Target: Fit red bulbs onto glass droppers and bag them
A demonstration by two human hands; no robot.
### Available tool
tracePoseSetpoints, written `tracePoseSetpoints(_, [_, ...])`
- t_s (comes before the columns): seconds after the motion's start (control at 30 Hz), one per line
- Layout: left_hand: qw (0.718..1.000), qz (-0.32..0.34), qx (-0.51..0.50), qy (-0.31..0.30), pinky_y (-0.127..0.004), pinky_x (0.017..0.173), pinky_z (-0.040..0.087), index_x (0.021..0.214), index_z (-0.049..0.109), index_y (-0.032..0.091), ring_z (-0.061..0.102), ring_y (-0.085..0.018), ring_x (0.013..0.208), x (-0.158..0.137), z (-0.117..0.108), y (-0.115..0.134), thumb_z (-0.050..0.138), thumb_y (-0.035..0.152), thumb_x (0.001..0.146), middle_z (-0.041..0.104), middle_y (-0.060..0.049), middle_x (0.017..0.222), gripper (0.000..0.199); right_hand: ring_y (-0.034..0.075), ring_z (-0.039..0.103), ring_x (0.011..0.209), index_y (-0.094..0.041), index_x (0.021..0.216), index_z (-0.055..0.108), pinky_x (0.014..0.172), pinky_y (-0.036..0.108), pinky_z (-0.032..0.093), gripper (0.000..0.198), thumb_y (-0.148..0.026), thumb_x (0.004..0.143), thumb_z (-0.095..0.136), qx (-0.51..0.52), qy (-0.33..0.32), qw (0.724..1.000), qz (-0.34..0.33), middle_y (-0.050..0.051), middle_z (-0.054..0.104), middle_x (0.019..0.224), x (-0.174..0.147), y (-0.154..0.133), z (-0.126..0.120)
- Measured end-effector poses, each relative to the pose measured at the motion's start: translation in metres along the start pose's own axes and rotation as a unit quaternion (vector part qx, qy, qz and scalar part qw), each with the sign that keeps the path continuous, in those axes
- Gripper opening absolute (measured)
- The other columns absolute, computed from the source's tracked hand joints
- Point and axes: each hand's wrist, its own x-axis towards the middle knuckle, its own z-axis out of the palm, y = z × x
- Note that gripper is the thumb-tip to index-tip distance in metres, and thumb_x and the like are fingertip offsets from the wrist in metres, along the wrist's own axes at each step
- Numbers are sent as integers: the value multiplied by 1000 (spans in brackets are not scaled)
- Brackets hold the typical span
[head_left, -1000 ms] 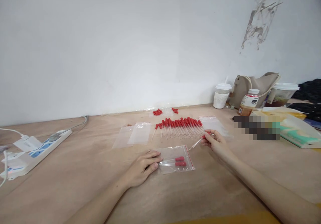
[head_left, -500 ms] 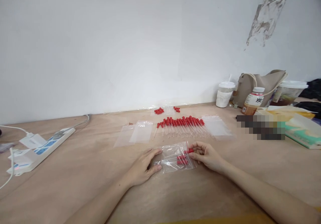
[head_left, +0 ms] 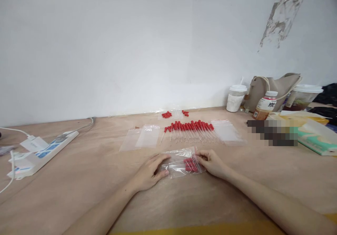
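A clear zip-lock bag [head_left: 176,171] lies flat in front of me, its red-lined mouth to the right. Inside it are several glass droppers with red rubber bulbs [head_left: 190,165]. My left hand [head_left: 149,173] rests at the bag's left end, thumb and forefinger spread apart against its edges. At the mouth, my right hand [head_left: 212,163] has its fingers closed in a pinch on the bag's edge; whether a bulb is also between them is hidden. Beyond the bag lies a row of similar red-bulbed droppers [head_left: 193,128], bulbs pointing away from me.
Flat clear bags lie left [head_left: 149,136] and right [head_left: 226,134] of the row. Loose red bulbs [head_left: 166,114] sit near the wall. A power strip [head_left: 50,154] is at left; a lidded cup [head_left: 236,99], a bottle [head_left: 266,105], a handbag [head_left: 281,85] and a tissue pack [head_left: 313,136] stand right.
The red bulb at my right fingertips has gone left into the bag beside the others. My right hand has shifted slightly left to the bag's mouth; the left hand has barely moved.
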Motion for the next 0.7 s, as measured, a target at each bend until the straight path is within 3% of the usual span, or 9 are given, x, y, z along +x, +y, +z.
tracePoseSetpoints(0.1, [1000, 24, -16, 2, -34, 91, 38, 114, 45, 23, 46, -19, 107, 0, -1, 1, 47, 31, 84, 50, -5, 117, 31, 16, 57, 65, -15, 73, 60, 58, 26, 43, 29, -40, 74, 47, -25, 48, 998, -9, 4, 63, 70, 3, 4, -10])
tracePoseSetpoints(0.17, [999, 38, -19, -2, -34, 91, 37, 109, 48, 22, 45, -19, 108, 0, -1, 0, 46, 31, 85, 51, -5, 118, 26, 16, 57, 65, -15, 76, 59, 59, 26, 43, 24, -36, 73, 48, -96, 108, 989, -14, 5, 63, 72, 11, 4, -23])
tracePoseSetpoints(0.3, [999, 44, -2, -13, -37, 98, 31, 107, 52, 23, 40, -20, 114, 0, 0, -3, 46, 31, 85, 49, -5, 121, 24, 13, 55, 66, -15, 79, 55, 63, 23, 41, 14, -23, 69, 52, -304, 197, 932, -15, 3, 61, 74, 43, -5, -49])
tracePoseSetpoints(0.43, [999, 48, 6, -18, -39, 99, 30, 110, 53, 24, 39, -20, 116, 1, 0, -5, 45, 30, 85, 49, -4, 122, 27, 15, 57, 78, -12, 87, 54, 68, 22, 39, 20, -13, 67, 52, -389, 204, 897, 58, 7, 62, 80, 88, -14, -55])
tracePoseSetpoints(0.6, [997, 49, 41, -33, -37, 102, 27, 117, 49, 26, 37, -18, 119, 1, 1, -7, 44, 30, 86, 45, -2, 127, 32, 26, 58, 83, -4, 93, 52, 64, 27, 40, 31, -7, 62, 53, -396, 213, 883, 136, 20, 60, 86, 126, -9, -42])
tracePoseSetpoints(0.7, [995, 52, 64, -49, -38, 103, 24, 122, 44, 27, 34, -18, 121, 1, 1, -9, 42, 32, 87, 42, -2, 130, 36, 28, 58, 83, -2, 96, 50, 62, 28, 40, 36, -4, 60, 53, -389, 206, 884, 161, 22, 60, 87, 134, -7, -38])
